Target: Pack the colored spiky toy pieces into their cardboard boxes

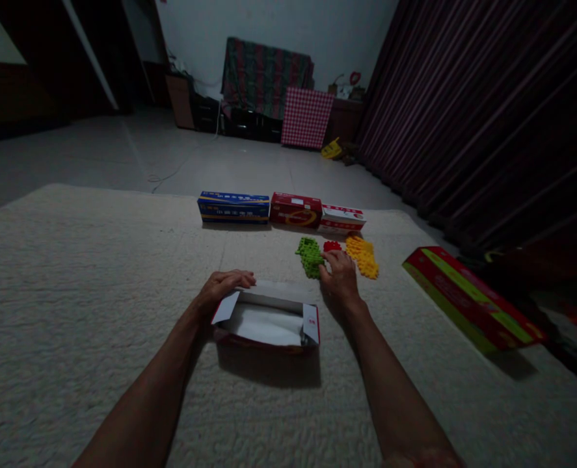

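Observation:
An open cardboard box (266,325) with a white inside lies in front of me, its flaps folded out. My left hand (222,286) is closed over the far left corner of its raised lid flap. Beyond the box to the right, my right hand (339,276) reaches down with thumb and fingers apart. Its thumb is at the edge of a green cluster of small plastic pieces (310,257), and its fingertips are just before a red cluster (332,246), partly covered by them. A yellow cluster (363,257) lies to the right of that hand.
A blue box (233,208), a red box (295,210) and a white-and-red box (341,219) stand in a row behind the clusters. On the right lies a long red-and-green box (468,296). All rest on a pale quilted cover (97,312). Dark curtains (473,110) hang at right.

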Available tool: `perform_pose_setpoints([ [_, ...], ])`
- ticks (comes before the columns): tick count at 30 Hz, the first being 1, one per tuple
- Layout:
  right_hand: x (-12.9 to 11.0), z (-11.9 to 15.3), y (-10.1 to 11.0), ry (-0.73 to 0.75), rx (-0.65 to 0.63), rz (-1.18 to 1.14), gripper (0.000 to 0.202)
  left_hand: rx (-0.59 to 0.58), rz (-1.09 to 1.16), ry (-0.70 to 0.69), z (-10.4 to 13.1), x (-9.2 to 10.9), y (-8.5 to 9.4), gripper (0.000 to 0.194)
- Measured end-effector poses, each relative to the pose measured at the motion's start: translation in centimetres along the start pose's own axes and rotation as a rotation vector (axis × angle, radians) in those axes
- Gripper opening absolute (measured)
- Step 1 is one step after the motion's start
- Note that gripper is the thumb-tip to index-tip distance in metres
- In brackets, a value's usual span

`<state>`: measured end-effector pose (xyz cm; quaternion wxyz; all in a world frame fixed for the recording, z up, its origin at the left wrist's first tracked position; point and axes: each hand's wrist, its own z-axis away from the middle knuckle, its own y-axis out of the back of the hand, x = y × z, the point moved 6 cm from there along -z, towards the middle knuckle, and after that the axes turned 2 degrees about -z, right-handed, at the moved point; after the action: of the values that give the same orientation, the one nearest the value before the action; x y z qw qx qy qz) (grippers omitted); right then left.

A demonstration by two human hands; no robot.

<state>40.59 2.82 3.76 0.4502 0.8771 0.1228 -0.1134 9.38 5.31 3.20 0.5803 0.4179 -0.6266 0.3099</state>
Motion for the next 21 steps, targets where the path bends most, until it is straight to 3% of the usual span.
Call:
perform_pose_setpoints([
  [11, -0.6, 0.2, -0.9, 0.032, -0.039, 0.082, 0.020, -0.015, -0.029, 0.001, 0.0, -0.5, 0.2, 0.024],
  [21, -1.0, 0.6, -0.2, 0.042, -0.005, 0.065, 0.015, -0.011, -0.009, 0.001, 0.0, -1.2, 0.3, 0.026],
])
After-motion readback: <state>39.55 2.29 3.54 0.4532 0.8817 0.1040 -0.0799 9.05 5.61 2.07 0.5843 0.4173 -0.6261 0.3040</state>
